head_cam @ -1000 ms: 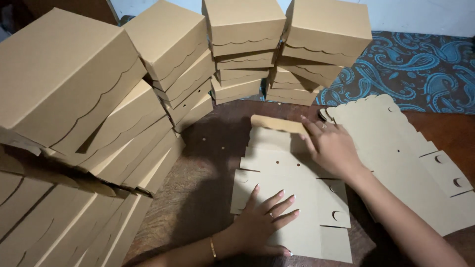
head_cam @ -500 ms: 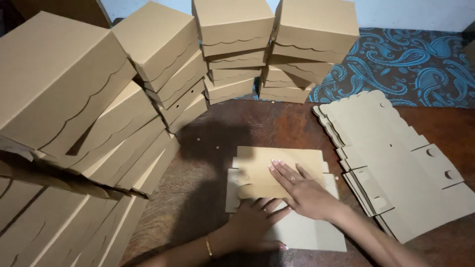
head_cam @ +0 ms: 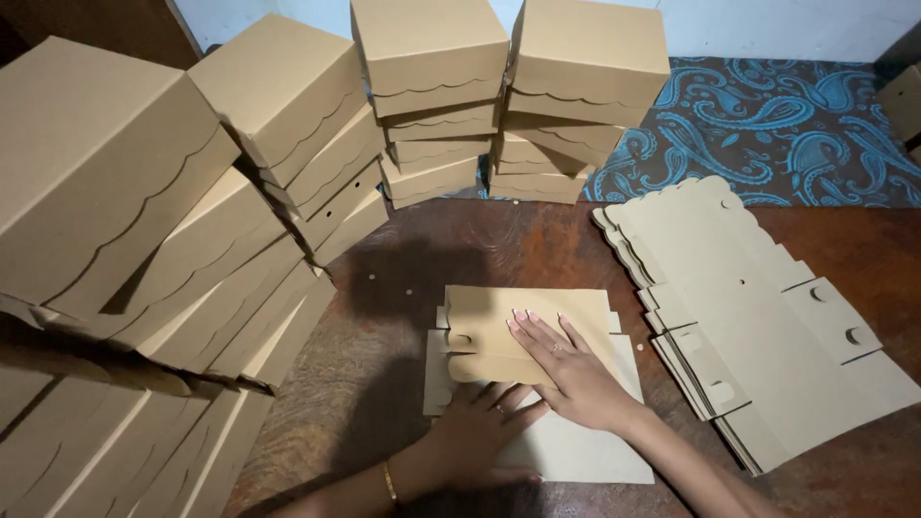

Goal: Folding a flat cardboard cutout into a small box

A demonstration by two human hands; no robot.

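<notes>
Cardboard blank (head_cam: 537,331) at frame centre, one flap folded over; right hand (head_cam: 566,369) presses it with flat fingers, left hand (head_cam: 480,427) spread on the lower edge. Many finished boxes (head_cam: 240,201) stacked; pile of flat blanks (head_cam: 767,326) left at right.

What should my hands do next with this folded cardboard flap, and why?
Probably slide the right hand along the flap to crease the fold. The flap lies folded over the flat blank, the right palm presses on it, and the left hand holds the blank's near part down, so the sheet looks steady enough for a firm crease.
</notes>
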